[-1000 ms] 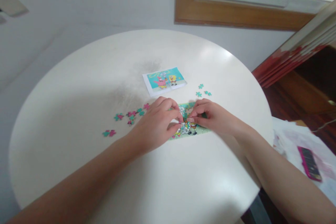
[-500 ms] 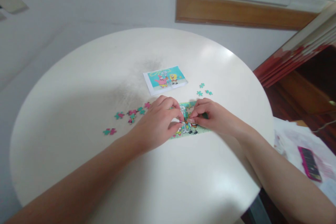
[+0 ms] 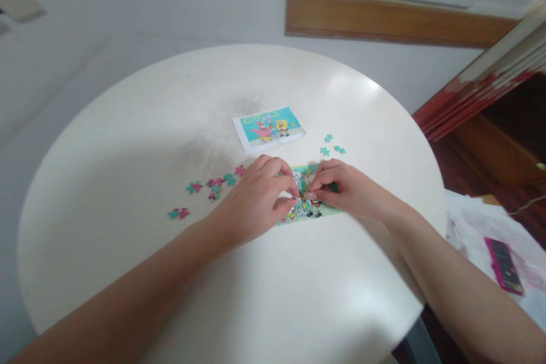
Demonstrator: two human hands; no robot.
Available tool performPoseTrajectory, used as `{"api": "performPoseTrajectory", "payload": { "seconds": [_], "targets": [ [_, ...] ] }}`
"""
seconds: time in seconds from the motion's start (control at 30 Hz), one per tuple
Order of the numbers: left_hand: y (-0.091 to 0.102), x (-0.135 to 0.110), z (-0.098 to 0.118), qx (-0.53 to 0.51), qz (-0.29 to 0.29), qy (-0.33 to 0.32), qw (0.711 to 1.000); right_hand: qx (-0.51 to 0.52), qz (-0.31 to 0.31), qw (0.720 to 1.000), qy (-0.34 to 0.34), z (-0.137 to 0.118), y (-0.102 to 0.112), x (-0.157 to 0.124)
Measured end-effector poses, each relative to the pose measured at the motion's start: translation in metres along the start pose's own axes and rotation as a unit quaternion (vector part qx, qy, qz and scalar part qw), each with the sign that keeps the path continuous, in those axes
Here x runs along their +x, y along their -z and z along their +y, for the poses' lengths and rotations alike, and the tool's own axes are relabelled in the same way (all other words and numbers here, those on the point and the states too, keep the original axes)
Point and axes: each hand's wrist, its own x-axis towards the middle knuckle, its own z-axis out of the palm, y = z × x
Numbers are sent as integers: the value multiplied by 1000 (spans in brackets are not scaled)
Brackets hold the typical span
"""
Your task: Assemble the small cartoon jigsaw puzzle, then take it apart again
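Observation:
A partly assembled cartoon jigsaw puzzle (image 3: pixel 302 209) lies on the white round table, much of it covered by my hands. My left hand (image 3: pixel 264 190) rests over its left part, thumb and fingertips pinched on a small puzzle piece near the middle. From the other side my right hand (image 3: pixel 339 185) pinches at a puzzle piece there too, its fingertips close to the left ones. The pieces' outlines are mostly hidden by the fingers. Just beyond the hands lies a reference picture (image 3: pixel 273 125) with the same cartoon figures.
Several loose pink and teal pieces (image 3: pixel 215 183) are scattered left of the puzzle, with a pair (image 3: pixel 178 214) nearer me. Three teal pieces (image 3: pixel 325 151) sit beyond my right hand. A pink-edged phone (image 3: pixel 504 266) lies on white material right of the table (image 3: pixel 128 125).
Both hands hold nearly the same pinch over the puzzle's middle. The view has shifted very slightly; the loose pieces and picture stay put.

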Motion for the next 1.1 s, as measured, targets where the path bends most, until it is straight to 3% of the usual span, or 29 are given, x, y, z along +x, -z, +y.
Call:
{"api": "performPoseTrajectory", "payload": {
  "seconds": [1.1],
  "targets": [
    [2,-1,-1,-15,-10,15,1000,20,-6,1000,-4,3,0,-1]
  ]
}}
